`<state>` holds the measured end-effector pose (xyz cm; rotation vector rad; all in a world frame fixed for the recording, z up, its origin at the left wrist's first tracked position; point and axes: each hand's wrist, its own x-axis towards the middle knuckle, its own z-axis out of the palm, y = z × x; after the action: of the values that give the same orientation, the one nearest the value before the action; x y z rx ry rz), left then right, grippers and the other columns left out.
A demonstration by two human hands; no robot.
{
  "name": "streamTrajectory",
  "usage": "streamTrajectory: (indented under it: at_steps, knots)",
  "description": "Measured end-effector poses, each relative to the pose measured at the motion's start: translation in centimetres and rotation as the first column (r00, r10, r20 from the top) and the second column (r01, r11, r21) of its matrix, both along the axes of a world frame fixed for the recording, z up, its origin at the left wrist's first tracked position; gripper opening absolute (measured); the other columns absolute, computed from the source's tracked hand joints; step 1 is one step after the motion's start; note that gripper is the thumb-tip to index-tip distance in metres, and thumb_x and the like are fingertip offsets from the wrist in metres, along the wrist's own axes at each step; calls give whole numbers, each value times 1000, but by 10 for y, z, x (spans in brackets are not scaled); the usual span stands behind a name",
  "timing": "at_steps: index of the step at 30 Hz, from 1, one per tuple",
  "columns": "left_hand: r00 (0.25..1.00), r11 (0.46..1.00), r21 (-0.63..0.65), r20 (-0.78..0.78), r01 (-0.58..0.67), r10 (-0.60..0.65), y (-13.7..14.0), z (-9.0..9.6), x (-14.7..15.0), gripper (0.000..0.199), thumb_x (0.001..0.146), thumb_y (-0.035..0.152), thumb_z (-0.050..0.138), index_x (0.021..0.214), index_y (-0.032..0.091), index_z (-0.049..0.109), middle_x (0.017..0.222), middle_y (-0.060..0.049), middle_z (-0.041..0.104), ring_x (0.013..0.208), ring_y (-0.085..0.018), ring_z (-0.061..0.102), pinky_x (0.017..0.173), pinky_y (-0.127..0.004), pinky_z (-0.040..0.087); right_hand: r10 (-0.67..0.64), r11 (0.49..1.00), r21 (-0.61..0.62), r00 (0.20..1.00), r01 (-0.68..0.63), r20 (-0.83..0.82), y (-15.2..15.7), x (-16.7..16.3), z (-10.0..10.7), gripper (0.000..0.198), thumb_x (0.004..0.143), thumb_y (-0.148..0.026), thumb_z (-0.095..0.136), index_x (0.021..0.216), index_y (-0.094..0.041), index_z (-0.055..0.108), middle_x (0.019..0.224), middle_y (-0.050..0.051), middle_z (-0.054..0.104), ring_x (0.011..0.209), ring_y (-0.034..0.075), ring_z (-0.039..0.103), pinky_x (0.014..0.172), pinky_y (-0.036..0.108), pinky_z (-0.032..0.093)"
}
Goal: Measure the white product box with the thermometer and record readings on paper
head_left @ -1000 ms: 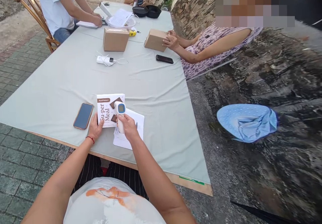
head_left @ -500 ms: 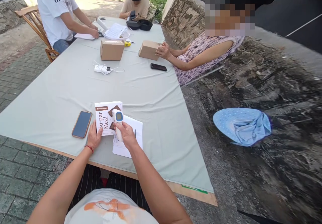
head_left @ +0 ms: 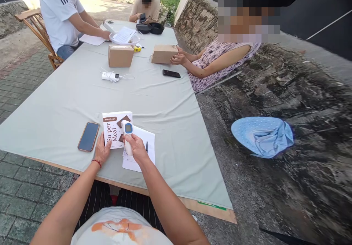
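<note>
The left hand [head_left: 102,149] is holding a white box [head_left: 111,129] by its left edge, the thumb lying on the printed face; whether the box is touching the table [head_left: 68,109], I cannot tell. The right hand [head_left: 136,147] is gripping a white device [head_left: 128,129] with curled fingers before the box's right side, and farther away a brown carton [head_left: 120,57] is standing.

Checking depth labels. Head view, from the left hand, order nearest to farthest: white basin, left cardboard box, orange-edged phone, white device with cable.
1. Orange-edged phone, just left of the left hand.
2. White device with cable, farther forward, ahead of the hand.
3. Left cardboard box, beyond the device.
4. White basin, behind that box.
</note>
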<state>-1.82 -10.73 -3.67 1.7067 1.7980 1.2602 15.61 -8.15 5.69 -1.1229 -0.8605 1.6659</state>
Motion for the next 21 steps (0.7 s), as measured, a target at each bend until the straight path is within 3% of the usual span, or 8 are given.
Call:
streamTrajectory:
  at_steps: [8, 21]
  knots:
    - [1000, 999, 24, -11, 28, -28, 1, 5, 0, 58, 97, 57, 39, 139, 19, 45, 125, -16, 59, 117, -30, 56, 99, -45, 45, 29, 997, -71, 1000, -29, -5, -19, 8, 8, 45, 58, -56, 79, 76, -18, 63, 63, -4, 56, 56, 10, 43, 55, 26, 32]
    - [997, 1000, 14, 68, 27, -27, 7, 7, -5, 60, 92, 58, 51, 138, 20, 49, 124, -13, 60, 118, -29, 56, 102, -45, 44, -68, 986, -148, 997, 71, 29, -76, 55, 13, 49, 54, -59, 83, 75, -18, 66, 67, -1, 59, 63, 13, 46, 61, 28, 36]
